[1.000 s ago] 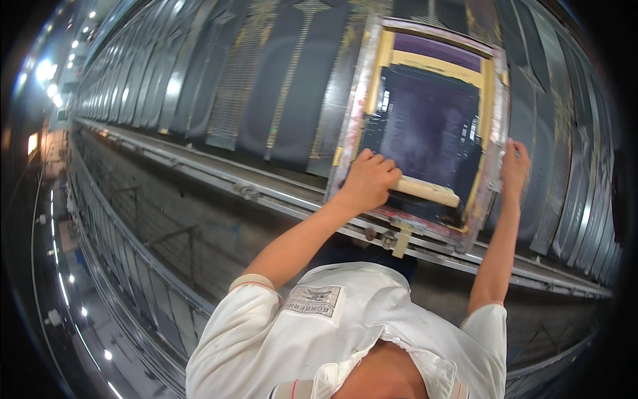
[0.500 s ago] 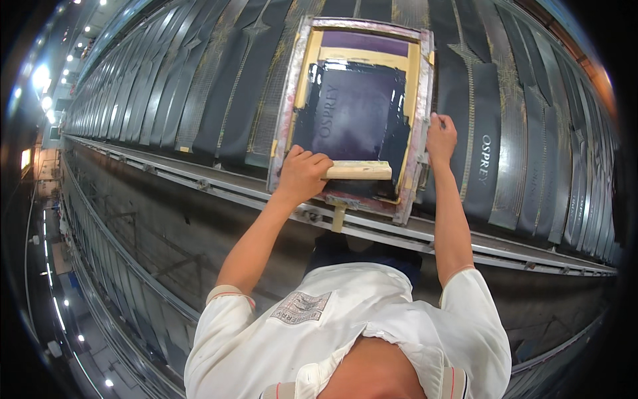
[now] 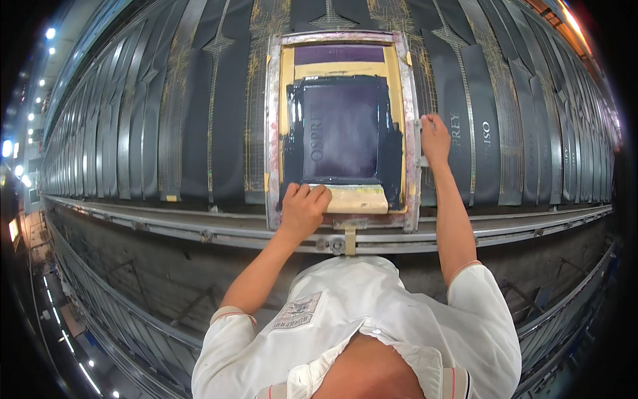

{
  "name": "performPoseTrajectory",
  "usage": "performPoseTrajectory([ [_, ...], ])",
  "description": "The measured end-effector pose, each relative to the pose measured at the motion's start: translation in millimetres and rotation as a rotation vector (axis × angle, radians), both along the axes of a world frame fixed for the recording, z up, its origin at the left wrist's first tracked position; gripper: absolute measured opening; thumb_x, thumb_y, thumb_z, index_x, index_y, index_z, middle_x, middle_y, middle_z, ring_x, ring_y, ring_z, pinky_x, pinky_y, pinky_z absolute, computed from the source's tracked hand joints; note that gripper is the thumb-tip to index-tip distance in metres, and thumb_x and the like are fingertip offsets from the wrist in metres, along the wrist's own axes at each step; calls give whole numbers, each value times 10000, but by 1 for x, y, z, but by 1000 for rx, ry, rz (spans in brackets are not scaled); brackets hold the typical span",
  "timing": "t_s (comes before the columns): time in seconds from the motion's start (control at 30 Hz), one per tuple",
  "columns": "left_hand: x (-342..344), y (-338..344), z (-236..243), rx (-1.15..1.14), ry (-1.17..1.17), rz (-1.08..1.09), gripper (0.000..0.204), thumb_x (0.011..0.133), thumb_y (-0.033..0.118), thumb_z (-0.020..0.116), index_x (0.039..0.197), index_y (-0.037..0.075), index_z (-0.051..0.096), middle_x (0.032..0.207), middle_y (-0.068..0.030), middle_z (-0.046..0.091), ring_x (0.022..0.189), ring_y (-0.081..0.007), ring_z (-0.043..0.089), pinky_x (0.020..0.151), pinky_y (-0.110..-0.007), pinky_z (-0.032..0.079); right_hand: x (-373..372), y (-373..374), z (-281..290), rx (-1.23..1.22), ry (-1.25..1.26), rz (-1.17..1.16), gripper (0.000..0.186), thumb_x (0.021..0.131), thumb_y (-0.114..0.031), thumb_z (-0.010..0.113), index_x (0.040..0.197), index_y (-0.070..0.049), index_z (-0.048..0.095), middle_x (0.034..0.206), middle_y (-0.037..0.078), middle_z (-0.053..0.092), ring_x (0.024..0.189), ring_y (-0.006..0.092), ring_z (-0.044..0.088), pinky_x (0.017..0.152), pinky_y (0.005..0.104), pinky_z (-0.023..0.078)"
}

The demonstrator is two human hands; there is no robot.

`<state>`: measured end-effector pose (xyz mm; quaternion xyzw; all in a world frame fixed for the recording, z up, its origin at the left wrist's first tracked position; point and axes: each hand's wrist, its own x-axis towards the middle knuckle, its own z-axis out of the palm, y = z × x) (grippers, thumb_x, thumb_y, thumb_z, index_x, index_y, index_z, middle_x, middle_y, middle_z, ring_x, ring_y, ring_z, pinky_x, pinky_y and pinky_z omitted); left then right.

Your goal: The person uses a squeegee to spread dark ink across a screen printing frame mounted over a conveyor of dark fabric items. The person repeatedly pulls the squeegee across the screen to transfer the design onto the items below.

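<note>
A screen-printing frame [image 3: 407, 86] with pale, stained sides lies across grey panels. Inside it, yellow tape [image 3: 393, 66] borders a purple screen [image 3: 339, 126] with lettering and dark glossy ink [image 3: 395, 153] around it. My left hand [image 3: 304, 207] is closed on a wooden squeegee [image 3: 355, 198] lying along the screen's near end; its blade is hidden. My right hand [image 3: 435, 141], fingers curled, holds the frame's right side at a small metal fitting. A tan bracket [image 3: 350, 241] sticks out from the near edge over the rail.
Many dark grey panels [image 3: 189, 133], some lettered or marked with yellow lines, run side by side along a long curved-looking bench. A metal rail [image 3: 266, 236] follows its near edge, in front of my body. Below are railings [image 3: 153, 299]; lights line the far left.
The view has turned and shifted, so the frame now appears further left and squarer, with the rail more level. Both hands keep their holds on squeegee and frame.
</note>
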<state>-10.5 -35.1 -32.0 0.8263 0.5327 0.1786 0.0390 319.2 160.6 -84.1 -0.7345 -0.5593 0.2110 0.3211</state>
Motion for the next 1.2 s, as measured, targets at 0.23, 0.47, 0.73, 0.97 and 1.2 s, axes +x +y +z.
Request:
performPoseTrajectory([
  [0.23,-34,163,-7,101,17,17,462,587,13,746,1023,158,701,1050,11,724,860,-227,626,792,-389,418,-9,28,77,-422,-395,266,321,929,-423,714,1119,-167,743,1107,162,725,1044,370,685,873,449,534],
  [0.47,-46,270,42,-164,-69,-37,229,713,218,857,897,130,753,800,-87,725,770,-302,690,743,-443,484,-97,122,132,-99,-152,974,434,828,-348,830,1126,-49,725,1133,190,727,1088,369,682,922,456,541],
  [0.73,-43,314,28,-359,36,100,340,740,382,879,969,147,792,832,-135,753,851,-365,728,767,-483,574,-129,173,85,-314,-382,976,337,774,-245,863,1012,-32,754,909,208,744,898,412,711,808,462,560],
  [0.97,-26,173,20,-313,-67,26,225,686,234,900,841,130,776,760,-126,722,729,-358,700,729,-470,538,-106,31,76,-156,-337,995,217,701,-176,860,873,-101,751,800,139,737,799,360,727,753,480,587],
  [1.2,-8,46,19,-264,-154,-5,195,710,200,879,833,151,737,781,-35,704,734,-247,654,746,-406,410,-82,-93,77,-214,-294,1036,282,733,-183,843,991,-129,743,885,137,727,870,361,700,785,493,549],
])
